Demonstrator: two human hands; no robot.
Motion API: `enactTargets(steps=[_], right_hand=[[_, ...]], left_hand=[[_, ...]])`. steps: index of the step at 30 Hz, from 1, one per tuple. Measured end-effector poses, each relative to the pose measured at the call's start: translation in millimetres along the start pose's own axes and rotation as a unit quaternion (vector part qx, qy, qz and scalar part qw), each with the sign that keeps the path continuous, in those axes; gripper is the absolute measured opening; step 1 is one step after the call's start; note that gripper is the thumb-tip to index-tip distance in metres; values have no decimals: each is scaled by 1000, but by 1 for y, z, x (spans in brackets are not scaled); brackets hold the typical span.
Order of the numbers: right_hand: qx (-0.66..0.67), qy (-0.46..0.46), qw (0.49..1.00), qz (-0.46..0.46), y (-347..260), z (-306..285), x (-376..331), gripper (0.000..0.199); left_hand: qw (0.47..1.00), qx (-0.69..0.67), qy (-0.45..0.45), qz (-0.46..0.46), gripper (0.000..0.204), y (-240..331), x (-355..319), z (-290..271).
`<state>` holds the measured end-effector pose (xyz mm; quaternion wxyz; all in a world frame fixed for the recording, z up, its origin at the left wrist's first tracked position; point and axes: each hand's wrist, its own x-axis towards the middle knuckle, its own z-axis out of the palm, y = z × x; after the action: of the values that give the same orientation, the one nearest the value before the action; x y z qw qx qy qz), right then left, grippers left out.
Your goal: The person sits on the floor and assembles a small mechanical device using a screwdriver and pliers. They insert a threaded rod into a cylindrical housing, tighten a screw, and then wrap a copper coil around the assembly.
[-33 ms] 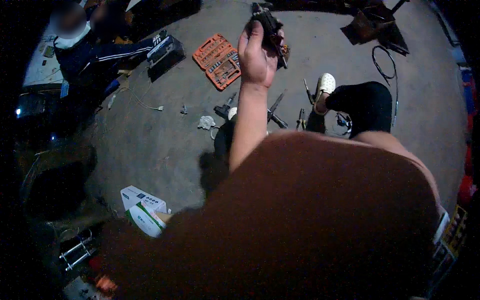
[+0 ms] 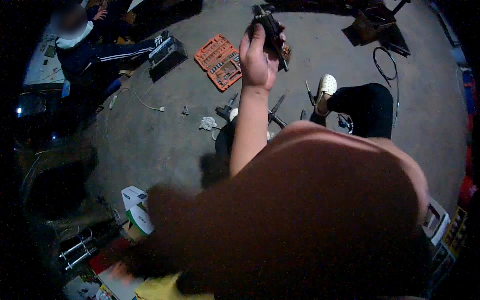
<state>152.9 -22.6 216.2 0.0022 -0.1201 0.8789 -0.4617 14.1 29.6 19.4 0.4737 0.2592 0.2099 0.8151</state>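
My left hand [image 2: 258,62] is held out at the top middle, palm up. Its thumb and fingers are closed around a dark metal part [image 2: 270,31] that looks greasy and has a thin rod-like piece hanging from its right side. What exactly this part is I cannot make out. A large, shadowed brown shape, seemingly my right arm close to the camera, fills the lower middle. At the lower left my right hand [image 2: 121,273] shows as a smeared orange patch, its fingers unreadable. It is nearest to a yellow item [image 2: 159,287] and a white-and-green box [image 2: 137,212].
An open orange socket set [image 2: 218,62] lies beyond my left forearm. Around my feet are a dark power tool [image 2: 227,107], a white rag-like lump [image 2: 208,123] and a long dark tool [image 2: 277,117]. A person [image 2: 82,55] sits far left beside a black crate [image 2: 168,59]. A black cable [image 2: 385,65] lies right.
My right hand has shifted slightly up and right, and the yellow item has come into sight beside it. More of the white-and-green box is covered. My left hand keeps its hold.
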Motion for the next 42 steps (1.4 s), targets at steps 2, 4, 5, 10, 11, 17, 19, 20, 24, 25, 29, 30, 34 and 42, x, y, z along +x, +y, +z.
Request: enactTargets(steps=[2,4,5,10,11,17,19,20,24,25,29,30,34,42], right_hand=[[69,60,996,3,19,18,-5,26],[84,214,971,66,60,40,-25,28],[133,283,946,91,62,49,-28,25],[196,585,757,217,125,51,-39,29],[209,603,749,177,133,50,-37,29],[256,632,728,75,149,47,-22,25],[243,622,738,97,155,51,-23,25],[236,617,743,108,157,52,-23,25],[194,621,752,104,166,53,-22,20],[191,617,757,100,168,54,-21,19],[198,617,755,100,164,52,-20,17],[222,622,744,98,167,54,-19,17],[359,623,689,96,173,61,-17,15],[541,590,594,76,178,69,-9,11]], left_hand=[[999,31,41,10,30,23,-27,-9],[1000,4,6,-10,28,2,-19,-4],[998,46,35,-8,28,21,-30,0],[998,68,-14,7,28,28,-50,6],[997,79,-17,6,29,27,-53,6],[987,154,13,38,36,22,-58,8],[986,164,-8,38,36,22,-60,10],[985,168,-19,37,36,22,-60,10],[981,189,-15,32,36,23,-60,10],[980,194,-13,29,36,24,-60,11],[982,188,20,-5,34,24,-61,10],[985,169,20,-14,33,24,-60,11],[993,107,11,-46,35,24,-57,9],[992,-58,68,-91,40,24,-51,5]])
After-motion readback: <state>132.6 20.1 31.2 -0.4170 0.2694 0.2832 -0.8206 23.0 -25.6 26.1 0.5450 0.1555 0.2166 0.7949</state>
